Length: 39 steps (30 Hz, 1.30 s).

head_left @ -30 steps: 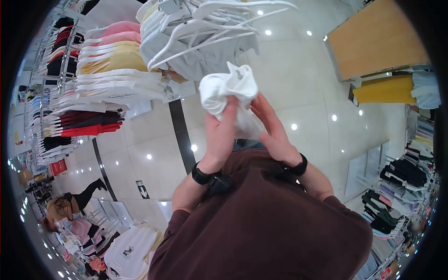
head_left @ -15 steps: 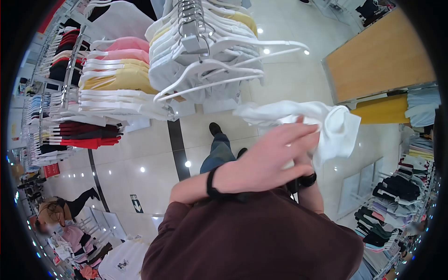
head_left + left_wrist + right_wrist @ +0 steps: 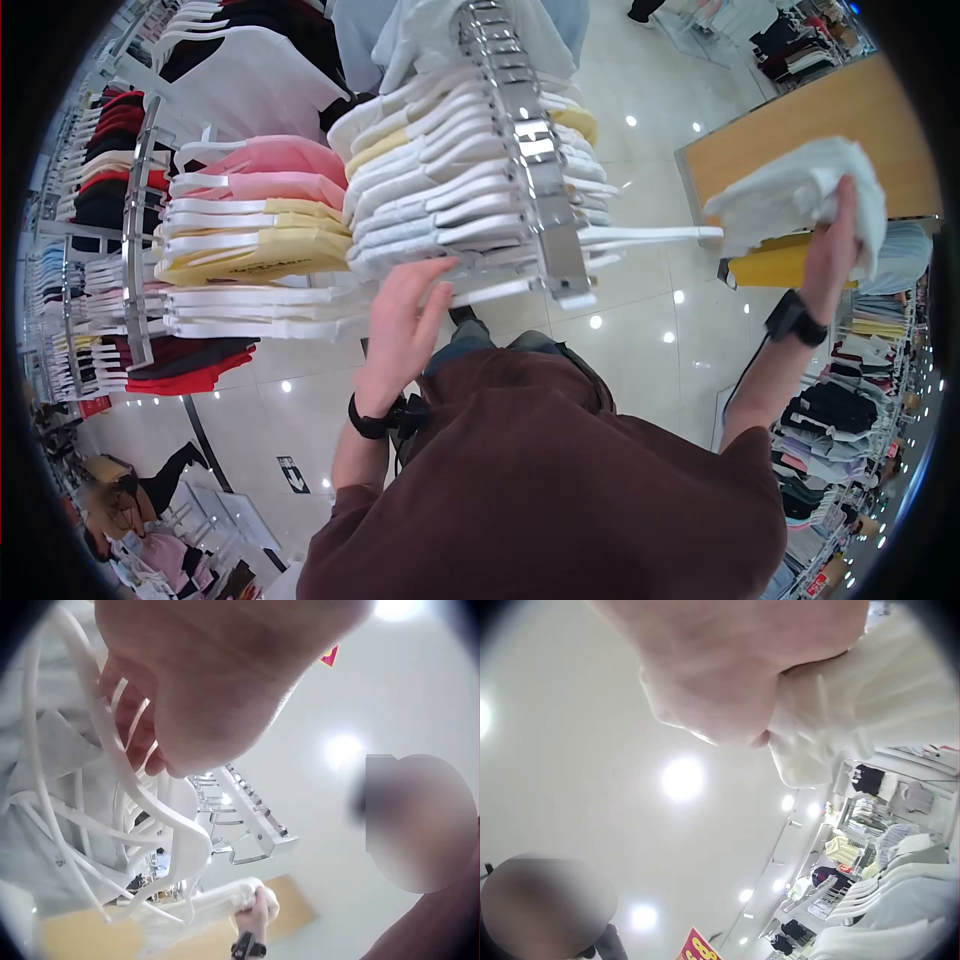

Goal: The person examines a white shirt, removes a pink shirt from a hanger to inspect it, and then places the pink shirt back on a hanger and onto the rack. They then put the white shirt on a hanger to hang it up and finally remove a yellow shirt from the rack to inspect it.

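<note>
In the head view my left hand [image 3: 400,335] is at the near end of a rack of white hangers [image 3: 650,234], its thumb apart and its fingers at the hangers' edge. The left wrist view shows the left fingers [image 3: 129,727] behind the curved white hanger bars [image 3: 165,814]. Out to the right, my right hand [image 3: 838,250] grips a bunched white shirt [image 3: 785,195] and holds it up. Close up in the right wrist view, the shirt [image 3: 832,712] hangs out beside the hand [image 3: 735,667], its folds hiding the fingertips.
Light garments [image 3: 400,210] hang closely packed on a metal rail [image 3: 545,170] before me. Pink [image 3: 285,160] and yellow [image 3: 270,250] tops hang to the left. A wooden panel [image 3: 740,130] stands at the right, and a person [image 3: 120,495] bends at the lower left.
My hands have parted. The right hand has carried the white shirt outward and up to the right, while the left has let go and moved left to the hangers. The rack appears nearer.
</note>
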Available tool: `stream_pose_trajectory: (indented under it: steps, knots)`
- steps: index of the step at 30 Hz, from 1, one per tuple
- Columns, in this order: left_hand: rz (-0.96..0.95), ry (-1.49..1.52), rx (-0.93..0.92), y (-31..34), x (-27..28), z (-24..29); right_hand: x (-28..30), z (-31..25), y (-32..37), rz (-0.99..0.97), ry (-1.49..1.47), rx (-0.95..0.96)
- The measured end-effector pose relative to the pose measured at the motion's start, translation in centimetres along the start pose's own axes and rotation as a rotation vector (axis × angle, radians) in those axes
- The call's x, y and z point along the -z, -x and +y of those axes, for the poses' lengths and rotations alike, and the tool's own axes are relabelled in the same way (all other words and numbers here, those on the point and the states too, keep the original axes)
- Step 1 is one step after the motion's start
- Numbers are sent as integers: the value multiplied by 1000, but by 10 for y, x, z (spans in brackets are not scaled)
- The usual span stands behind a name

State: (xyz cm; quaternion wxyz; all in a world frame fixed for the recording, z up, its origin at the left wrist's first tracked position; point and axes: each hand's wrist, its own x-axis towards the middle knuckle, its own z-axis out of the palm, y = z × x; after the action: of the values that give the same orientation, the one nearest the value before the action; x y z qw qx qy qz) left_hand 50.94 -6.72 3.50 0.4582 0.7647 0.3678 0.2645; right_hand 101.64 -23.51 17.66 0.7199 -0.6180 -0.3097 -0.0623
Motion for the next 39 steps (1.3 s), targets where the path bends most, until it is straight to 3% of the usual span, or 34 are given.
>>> stream_pose_trajectory:
  steps: [1, 2, 4, 6, 9, 10, 11, 12, 14, 16, 17, 19, 22, 24, 27, 29, 30, 31, 33, 34, 36, 38, 39]
  knots:
    - [-42, -20, -96, -8, -1, -12, -27, -18, -15, -68, 16, 95]
    - [-43, -19, -98, -11, 1, -14, -51, -26, -34, -13, 76, 174]
    - [-168, 65, -74, -17, 1, -12, -97, -41, -68, -97, 202, 332]
    - [-189, 66, -88, -20, 1, -11, -156, -56, -75, -94, 296, 327]
    - [-227, -4, -118, -22, 1, -16, -244, -55, -72, -517, 581, 812]
    - [-223, -11, -114, -23, 0, -18, -278, -44, -60, -704, 231, 910]
    - [-222, -8, -109, -24, -2, -19, -313, -24, -57, -738, 196, 1062]
    - [-221, -4, -102, -23, -4, -19, -353, -39, -33, -694, 134, 1355]
    - [-220, -7, -68, -25, -5, -18, -405, -41, 4, -505, 324, 1752]
    - [-217, -10, -38, -27, -2, -16, -430, -43, 22, -1227, 979, 1149]
    - [-217, -8, -7, -27, -1, -14, -425, -56, 23, -1229, 972, 1146]
    - [-211, -1, 25, -30, -2, -12, -407, -95, 20, -1474, 684, 807]
    - [-244, -5, 28, -33, -4, -14, -405, -60, 8, -1543, 513, 892]
    - [-286, 47, 16, -36, -10, -15, -378, -66, 6, -1582, 498, 830]
    - [-391, 70, 51, -47, -14, -4, -317, -65, 3, -1456, 451, 680]
    - [-507, 16, 81, -59, -13, 2, -267, -53, -2, -1337, 398, 711]
    - [-608, -39, 109, -64, -13, 1, -237, -51, -2, -1423, 332, 492]
    - [-636, -25, 66, -65, -17, -11, -209, -45, 3, -1403, 250, 450]
    - [-567, -51, -8, -66, -20, -8, -158, -30, 9, -1561, 329, 158]
    - [-493, -78, -84, -67, -21, -6, -135, -18, 16, -1591, 426, 79]
    - [-590, -125, 3, -71, -20, -1, -97, 4, 28, -1631, 468, 97]
    - [-616, -120, 155, -71, -20, 5, -72, 18, 37, -1662, 442, -105]
    - [-618, -120, 163, -72, -21, 8, -63, 28, 35, -1666, 437, -111]
